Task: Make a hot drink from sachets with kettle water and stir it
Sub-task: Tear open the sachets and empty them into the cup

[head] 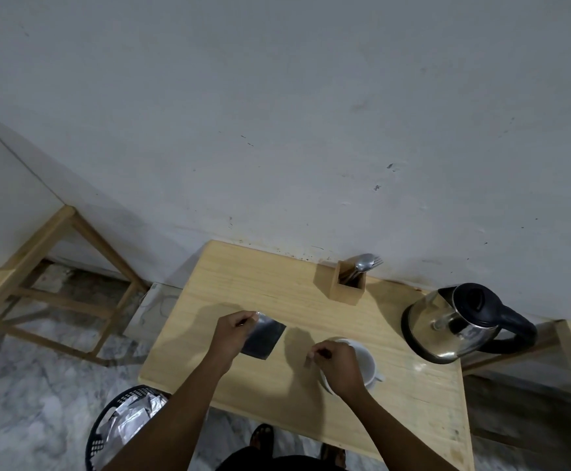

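Silver foil sachet (263,338) pinched in left hand (233,334); right hand (340,363) fingers nipped over white ceramic cup (362,358); pouring, stirring apparently remain.

A plain domestic room with a makeshift drinks corner. A small wooden table (243,277) stands against a scuffed, stained grey wall (311,113) on a marbled floor (22,396). On it stand an electric kettle (454,324), a wooden cutlery holder (343,283) and a white cup (365,362); near left, a black waste basket (107,433).
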